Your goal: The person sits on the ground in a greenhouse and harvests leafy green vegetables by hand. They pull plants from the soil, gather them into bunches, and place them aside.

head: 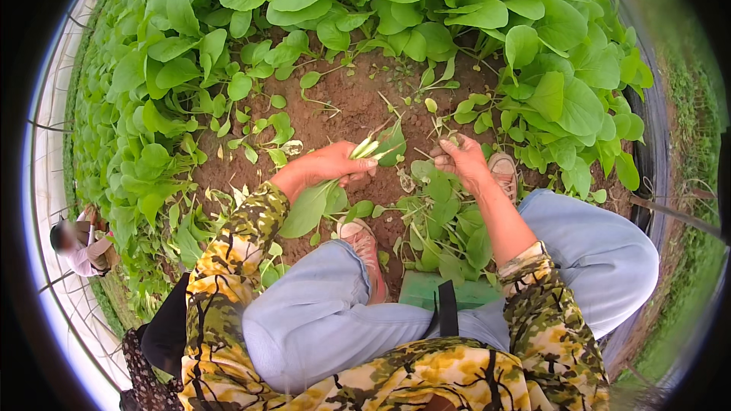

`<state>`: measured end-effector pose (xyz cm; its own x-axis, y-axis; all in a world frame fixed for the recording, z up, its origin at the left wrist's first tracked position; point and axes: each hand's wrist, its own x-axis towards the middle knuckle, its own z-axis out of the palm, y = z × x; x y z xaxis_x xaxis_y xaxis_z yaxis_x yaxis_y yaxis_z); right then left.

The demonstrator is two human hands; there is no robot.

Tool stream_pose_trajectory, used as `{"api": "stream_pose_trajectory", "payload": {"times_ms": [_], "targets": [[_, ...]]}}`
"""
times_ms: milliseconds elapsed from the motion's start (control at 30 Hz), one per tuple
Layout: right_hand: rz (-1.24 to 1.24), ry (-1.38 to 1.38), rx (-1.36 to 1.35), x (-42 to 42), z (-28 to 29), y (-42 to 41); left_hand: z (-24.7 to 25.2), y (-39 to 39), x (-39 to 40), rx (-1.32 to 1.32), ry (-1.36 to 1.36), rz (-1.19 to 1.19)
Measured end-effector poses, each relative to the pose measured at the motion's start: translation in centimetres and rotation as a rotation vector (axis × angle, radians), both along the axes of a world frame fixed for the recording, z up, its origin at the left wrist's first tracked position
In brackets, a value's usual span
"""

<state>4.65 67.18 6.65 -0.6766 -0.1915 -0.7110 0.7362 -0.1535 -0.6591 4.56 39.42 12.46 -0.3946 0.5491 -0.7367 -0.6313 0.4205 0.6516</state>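
My left hand point(337, 164) is closed around a small bunch of leafy green seedlings point(365, 148); their pale stem ends and thin roots point up and right, and broad leaves hang below the hand. To its right, my right hand point(460, 161) has its thumb and fingers pinched together near a small wilted sprig and a thin stalk; whether it grips them is not clear. Below the right hand, loose picked greens point(445, 219) lie in a heap on the soil between my shoes.
Dense leafy greens point(537, 28) stand around bare brown soil point(354, 91) with scattered small plants. A green block point(420, 291) lies under my legs. Black plastic sheeting point(657, 125) edges the bed at right. Another person point(85, 245) crouches at far left; dark fabric shows at lower left.
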Motion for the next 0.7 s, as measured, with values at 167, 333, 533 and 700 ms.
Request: {"api": "stream_pose_trajectory", "payload": {"times_ms": [167, 333, 533, 700], "targets": [[1.028, 0.553, 0.626, 3.6, -3.3, 0.4, -2.2, -3.7, 1.3, -0.385, 0.257, -0.172], [0.748, 0.400, 0.448, -0.3, -2.9, -1.1, -3.7, -1.8, 1.0, -0.147, 0.178, 0.317], [1.185, 0.733, 0.913, -5.4, -1.5, -1.1, -5.5, 0.2, 4.6, -0.002, 0.062, 0.483], [1.637, 0.432, 1.261, -12.0, -1.3, -1.4, -8.0, 1.2, 6.4, -0.001, -0.110, 0.686]]}}
